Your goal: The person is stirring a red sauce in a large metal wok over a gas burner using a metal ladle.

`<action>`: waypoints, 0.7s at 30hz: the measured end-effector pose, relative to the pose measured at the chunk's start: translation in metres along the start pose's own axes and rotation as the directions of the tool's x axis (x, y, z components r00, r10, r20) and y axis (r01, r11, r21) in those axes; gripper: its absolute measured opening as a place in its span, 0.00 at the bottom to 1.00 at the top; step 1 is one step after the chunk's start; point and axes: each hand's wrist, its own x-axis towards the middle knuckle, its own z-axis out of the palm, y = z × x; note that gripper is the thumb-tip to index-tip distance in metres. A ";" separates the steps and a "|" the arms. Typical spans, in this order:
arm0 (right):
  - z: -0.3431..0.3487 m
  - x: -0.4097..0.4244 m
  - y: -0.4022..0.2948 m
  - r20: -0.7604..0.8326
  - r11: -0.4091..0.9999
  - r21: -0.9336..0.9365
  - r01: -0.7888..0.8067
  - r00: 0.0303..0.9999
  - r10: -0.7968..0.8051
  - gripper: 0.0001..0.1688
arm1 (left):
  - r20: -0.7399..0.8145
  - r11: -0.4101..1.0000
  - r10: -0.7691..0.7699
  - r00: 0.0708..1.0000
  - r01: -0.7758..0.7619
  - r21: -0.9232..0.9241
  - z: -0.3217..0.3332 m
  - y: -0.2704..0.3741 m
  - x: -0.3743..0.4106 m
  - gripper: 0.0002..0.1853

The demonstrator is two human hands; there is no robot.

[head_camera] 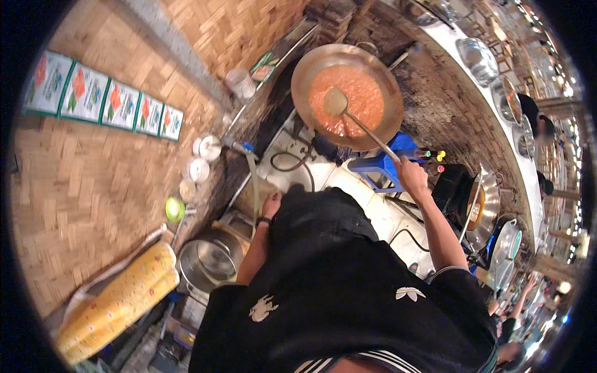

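Note:
My right hand (413, 175) grips the end of a long-handled wok spatula (366, 130). The spatula's broad blade rests in an orange-red, chunky sauce (368, 88) that fills the bottom of a large wok (304, 79). The sauce looks wet and glossy. Down beside my thigh hangs my left hand (271, 204), with a dark band on its wrist. Its fingers look curled, but they are partly hidden; nothing shows in it. A pale hose (254, 186) runs close by it.
A blue plastic stool (380, 170) with capped bottles (431, 154) stands right of the wok. Further right are a steel wok (489, 210) and a pot (506, 247). A large metal pot (207, 261) sits at left. Metal bowls (476, 58) line the white counter (524, 182); people are beyond.

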 end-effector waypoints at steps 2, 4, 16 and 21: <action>0.034 0.025 0.013 -0.138 0.990 -0.125 0.068 0.987 -0.085 0.25 | 0.085 0.982 0.071 0.994 -0.085 0.166 -0.001 -0.001 0.000 0.24; 0.065 0.044 0.030 -0.113 0.980 -0.195 -0.046 0.993 0.024 0.25 | 0.116 0.968 0.203 0.972 -0.217 0.128 0.004 0.016 -0.008 0.24; 0.041 0.025 0.050 0.098 0.996 0.080 0.050 0.993 -0.058 0.31 | 0.395 0.964 0.244 0.886 -0.265 -0.002 -0.046 0.047 -0.046 0.23; 0.030 0.033 -0.016 0.277 0.975 0.221 -0.011 0.959 -0.052 0.30 | 0.426 0.991 0.121 0.897 -0.137 0.008 -0.062 0.068 -0.054 0.25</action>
